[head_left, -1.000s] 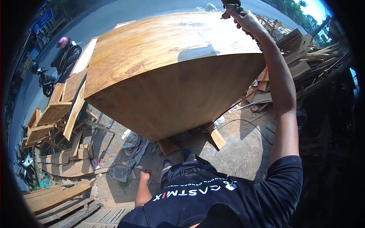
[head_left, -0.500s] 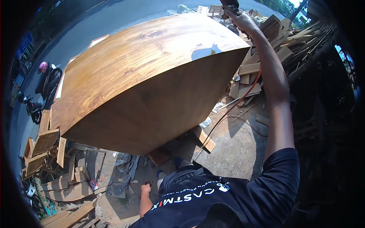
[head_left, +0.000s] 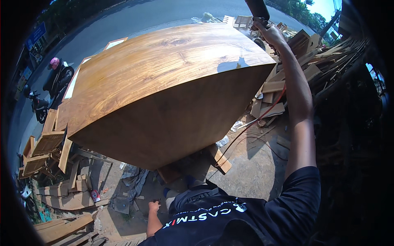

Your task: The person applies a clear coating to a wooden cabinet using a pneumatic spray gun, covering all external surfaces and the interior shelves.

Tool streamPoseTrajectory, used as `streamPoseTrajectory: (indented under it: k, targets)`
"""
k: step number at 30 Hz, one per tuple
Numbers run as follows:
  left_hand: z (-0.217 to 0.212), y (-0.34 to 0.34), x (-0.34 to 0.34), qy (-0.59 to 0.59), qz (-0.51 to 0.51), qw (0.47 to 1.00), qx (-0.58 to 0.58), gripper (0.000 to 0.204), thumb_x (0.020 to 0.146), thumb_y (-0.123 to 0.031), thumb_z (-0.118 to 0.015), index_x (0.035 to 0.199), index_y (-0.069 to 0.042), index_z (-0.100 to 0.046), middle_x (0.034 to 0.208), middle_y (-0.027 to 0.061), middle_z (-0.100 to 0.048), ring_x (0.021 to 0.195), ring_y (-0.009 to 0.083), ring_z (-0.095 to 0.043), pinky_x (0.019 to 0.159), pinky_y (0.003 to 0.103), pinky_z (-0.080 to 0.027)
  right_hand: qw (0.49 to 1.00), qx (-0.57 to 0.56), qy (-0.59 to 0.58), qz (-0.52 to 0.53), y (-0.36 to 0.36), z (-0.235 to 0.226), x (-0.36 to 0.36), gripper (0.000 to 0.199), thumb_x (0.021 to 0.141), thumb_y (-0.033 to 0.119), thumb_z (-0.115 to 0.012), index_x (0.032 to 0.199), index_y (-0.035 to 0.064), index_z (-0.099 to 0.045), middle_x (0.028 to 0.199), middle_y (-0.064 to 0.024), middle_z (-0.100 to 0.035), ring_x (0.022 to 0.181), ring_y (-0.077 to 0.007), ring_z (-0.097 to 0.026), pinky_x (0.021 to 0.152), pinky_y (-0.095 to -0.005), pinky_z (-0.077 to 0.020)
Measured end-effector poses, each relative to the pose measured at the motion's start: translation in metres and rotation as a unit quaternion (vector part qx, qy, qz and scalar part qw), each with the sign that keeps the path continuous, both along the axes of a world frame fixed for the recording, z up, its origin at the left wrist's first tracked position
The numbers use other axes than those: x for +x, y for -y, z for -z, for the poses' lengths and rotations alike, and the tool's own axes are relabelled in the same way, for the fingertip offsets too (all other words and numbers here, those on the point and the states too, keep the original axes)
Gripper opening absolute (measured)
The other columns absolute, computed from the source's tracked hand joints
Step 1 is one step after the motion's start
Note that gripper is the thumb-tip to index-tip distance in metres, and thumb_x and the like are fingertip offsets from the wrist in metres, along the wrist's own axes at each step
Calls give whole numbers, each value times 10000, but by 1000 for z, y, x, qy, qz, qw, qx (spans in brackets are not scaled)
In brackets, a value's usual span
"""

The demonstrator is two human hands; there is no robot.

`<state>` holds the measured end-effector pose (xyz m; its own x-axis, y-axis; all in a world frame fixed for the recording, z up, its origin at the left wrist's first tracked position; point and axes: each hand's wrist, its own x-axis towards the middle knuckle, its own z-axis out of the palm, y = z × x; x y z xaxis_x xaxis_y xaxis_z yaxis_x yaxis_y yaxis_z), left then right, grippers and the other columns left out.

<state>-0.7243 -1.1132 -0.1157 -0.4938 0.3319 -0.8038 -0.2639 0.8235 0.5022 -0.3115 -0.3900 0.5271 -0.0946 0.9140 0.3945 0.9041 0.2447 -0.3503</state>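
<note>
So, signs first: there's a blue rectangular sign [head_left: 36,35] up at the top left by the roadside, too small to read, and a small red-and-white round thing [head_left: 95,195] lying on the ground among the scrap at the lower left; can't tell what it is.

Compared with half a second ago, the big wooden slab [head_left: 164,90] fills more of the view and sits a bit lower, and the motorbike rider with the pink helmet [head_left: 54,62] has slid further up the left edge. The right arm has stayed stretched out to the far corner.

The right hand [head_left: 271,35] is wrapped around a dark cylindrical tool [head_left: 257,8], held just past the slab's far right corner, with a red cord [head_left: 262,119] running down from it toward the ground. The left hand [head_left: 154,206] hangs low beside the person's dark shirt, fingers loosely curled, holding nothing visible.

The slab is thick, glossy golden-brown wood with swirling grain and a knot near the far edge; its front edge is darker and matte. Rough planks [head_left: 61,197] and offcuts are heaped around on the concrete floor [head_left: 254,176].
</note>
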Motion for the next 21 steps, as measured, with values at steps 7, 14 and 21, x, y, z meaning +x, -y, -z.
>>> streamPoseTrajectory:
  k: [7, 14, 21]
  targets:
    - [14, 9, 3, 15, -9, 1000, 18, 204, 934, -91, -629, 1096, 11, -699, 927, 138, -712, 797, 218, -698, 695, 366, -555, 991, -53, -53, -112, 18, -11, -65, 755, 830, 809, -589, 762, 60, -663, 654, -38, -625, 443, -89, -514, 419, -275, -386]
    - [31, 23, -27, 79, -61, 995, 8, 230, 930, -133, -630, 1112, -3, -684, 923, 121, -718, 726, 196, -663, 613, 325, -513, 981, -94, -45, -162, 82, -19, -172, 666, 885, 744, -591, 802, 85, -642, 611, 12, -552, 454, -62, -492, 416, -246, -375]
    - [67, 58, -82, 41, -28, 993, 110, 240, 936, -218, -656, 1025, -3, -716, 856, 101, -729, 695, 169, -664, 594, 336, -510, 967, -98, -41, -230, 133, -25, -265, 688, 854, 743, -602, 866, 57, -656, 658, -19, -577, 462, -64, -463, 400, -254, -348]
